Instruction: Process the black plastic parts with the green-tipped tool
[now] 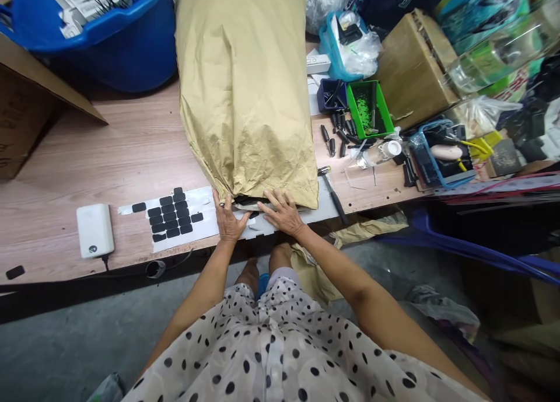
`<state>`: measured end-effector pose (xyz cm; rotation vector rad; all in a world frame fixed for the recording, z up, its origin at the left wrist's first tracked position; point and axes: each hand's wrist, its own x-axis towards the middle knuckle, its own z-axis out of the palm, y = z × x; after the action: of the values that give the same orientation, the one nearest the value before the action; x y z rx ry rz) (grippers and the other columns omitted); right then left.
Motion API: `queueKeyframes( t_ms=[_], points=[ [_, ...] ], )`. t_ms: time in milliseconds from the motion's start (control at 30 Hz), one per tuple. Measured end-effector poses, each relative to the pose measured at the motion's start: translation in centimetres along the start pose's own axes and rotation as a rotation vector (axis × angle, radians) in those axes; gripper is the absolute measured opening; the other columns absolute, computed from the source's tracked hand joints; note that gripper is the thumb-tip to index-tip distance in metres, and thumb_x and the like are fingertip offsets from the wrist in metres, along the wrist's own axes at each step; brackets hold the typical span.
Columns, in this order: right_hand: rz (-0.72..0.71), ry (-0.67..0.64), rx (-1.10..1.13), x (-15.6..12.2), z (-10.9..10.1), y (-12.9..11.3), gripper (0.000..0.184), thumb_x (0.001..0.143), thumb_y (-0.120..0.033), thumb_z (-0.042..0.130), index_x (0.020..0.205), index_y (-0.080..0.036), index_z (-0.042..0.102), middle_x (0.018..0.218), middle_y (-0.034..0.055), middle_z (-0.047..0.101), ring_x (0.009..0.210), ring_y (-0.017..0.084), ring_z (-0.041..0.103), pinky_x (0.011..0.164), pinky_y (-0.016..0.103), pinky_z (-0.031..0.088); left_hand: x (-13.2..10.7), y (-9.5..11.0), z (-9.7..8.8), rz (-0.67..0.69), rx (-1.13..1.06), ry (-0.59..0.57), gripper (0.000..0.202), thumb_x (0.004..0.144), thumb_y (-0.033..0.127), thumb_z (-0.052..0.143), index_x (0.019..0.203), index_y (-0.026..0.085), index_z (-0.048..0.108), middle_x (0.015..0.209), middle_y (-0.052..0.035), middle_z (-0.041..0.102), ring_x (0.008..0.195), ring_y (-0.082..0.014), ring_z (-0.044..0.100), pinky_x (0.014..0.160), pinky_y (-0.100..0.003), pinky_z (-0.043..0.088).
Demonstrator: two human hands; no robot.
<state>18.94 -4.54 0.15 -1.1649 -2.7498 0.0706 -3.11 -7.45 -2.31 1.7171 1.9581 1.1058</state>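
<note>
Left hand (228,220), right hand (283,211) flat on near edge of brown paper sack (245,87), fingers spread, grip holding nothing

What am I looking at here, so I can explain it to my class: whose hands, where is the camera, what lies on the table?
No machine here: a person wears one camera on the head, looking down at their own bare hands. The left hand and right hand touch the near edge of a brown paper sack lying on a wooden table; the right lies flat, fingers spread. Left of them is a white sheet of black pads; to the right, a screwdriver and green tray.
</note>
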Motion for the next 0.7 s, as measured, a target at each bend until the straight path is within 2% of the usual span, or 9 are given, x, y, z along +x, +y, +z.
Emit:
queueKeyframes(
  t_ms=[233, 367, 467, 600, 700],
  points=[
    [-0.005, -0.147, 0.048, -1.1, -1.3, 1.2, 0.047, 0.103, -0.026, 0.043, 0.148, -0.032, 0.052, 0.157, 0.0064, 0.049, 0.151, 0.023, 0.036, 0.123, 0.049, 0.023, -1.1, 1.2, 0.2, -0.107, 0.038, 0.084, 0.111, 0.074, 0.058, 0.082, 0.155, 0.016, 0.019, 0.168, -0.0318, 0.006, 0.158, -0.042, 0.008, 0.121, -0.063, 0.029],
    [-0.064, -0.123, 0.068, -2.3, -1.7, 1.2, 0.05, 0.101, -0.021, 0.042, 0.147, -0.035, 0.052, 0.156, 0.0041, 0.051, 0.15, 0.021, 0.038, 0.123, 0.047, 0.023, -2.4, 1.6, 0.5, -0.18, 0.025, 0.06, 0.116, 0.074, 0.062, 0.08, 0.156, 0.012, 0.015, 0.167, -0.034, 0.006, 0.157, -0.0436, 0.007, 0.122, -0.064, 0.026],
    [-0.05, -0.089, 0.078, -3.2, -1.9, 0.6, 0.047, 0.101, -0.024, 0.044, 0.145, -0.035, 0.055, 0.155, 0.0041, 0.052, 0.149, 0.022, 0.039, 0.122, 0.046, 0.023, -3.0, 1.2, 0.4, -0.226, 0.031, 0.034, 0.121, 0.073, 0.065, 0.078, 0.157, 0.007, 0.013, 0.165, -0.036, 0.013, 0.157, -0.0444, 0.01, 0.124, -0.063, 0.023],
    [0.101, 0.011, 0.045, -6.0, -2.8, -0.5, 0.041, 0.1, -0.027, 0.048, 0.138, -0.032, 0.062, 0.15, 0.0067, 0.057, 0.147, 0.026, 0.04, 0.121, 0.049, 0.025, -3.1, 0.7, 0.1, -0.242, 0.034, 0.002, 0.128, 0.071, 0.066, 0.078, 0.157, -0.001, 0.012, 0.163, -0.038, 0.016, 0.156, -0.0454, 0.012, 0.126, -0.06, 0.02],
    [0.321, 0.12, 0.016, -11.0, -3.3, -2.1, 0.039, 0.098, -0.026, 0.05, 0.134, -0.028, 0.065, 0.144, 0.0093, 0.06, 0.143, 0.029, 0.044, 0.118, 0.051, 0.03, -3.1, 0.5, -0.1, -0.25, 0.015, -0.013, 0.133, 0.07, 0.066, 0.078, 0.157, -0.005, 0.008, 0.164, -0.0383, 0.014, 0.157, -0.0451, 0.008, 0.126, -0.059, 0.018]
  ],
)
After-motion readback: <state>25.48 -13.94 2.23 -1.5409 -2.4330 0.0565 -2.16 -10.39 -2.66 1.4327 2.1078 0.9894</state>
